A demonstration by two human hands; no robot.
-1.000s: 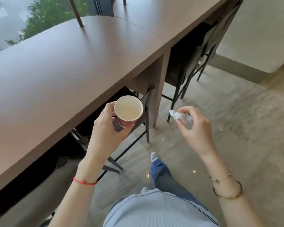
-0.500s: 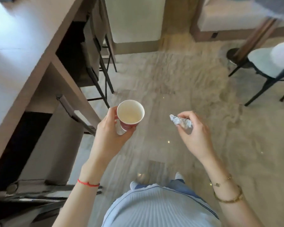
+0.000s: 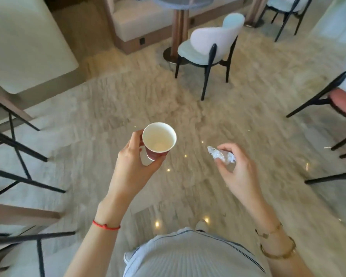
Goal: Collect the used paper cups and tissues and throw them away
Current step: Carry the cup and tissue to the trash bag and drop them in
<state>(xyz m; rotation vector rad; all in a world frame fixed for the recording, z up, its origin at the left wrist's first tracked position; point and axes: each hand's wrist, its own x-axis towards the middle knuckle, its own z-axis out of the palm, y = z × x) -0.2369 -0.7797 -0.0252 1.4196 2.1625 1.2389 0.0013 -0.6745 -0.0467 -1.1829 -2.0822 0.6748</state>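
My left hand (image 3: 131, 166) grips a small paper cup (image 3: 159, 139) upright by its red side; the white inside looks empty. To its right, at about the same height, my right hand (image 3: 238, 172) pinches a crumpled white tissue (image 3: 221, 155) between thumb and fingertips. Both are held in front of my body above the marbled floor. The two hands are apart, with a gap of floor between them.
A pale upholstered chair (image 3: 210, 47) with black legs stands ahead beside a round table's pedestal (image 3: 179, 25). Black stool legs (image 3: 14, 144) crowd the left side. More chair legs (image 3: 324, 96) reach in from the right. Open floor (image 3: 148, 96) lies ahead.
My view has swung to the right, away from the long brown counter and onto the seating area. Both hands keep the cup and the tissue in the same pose.
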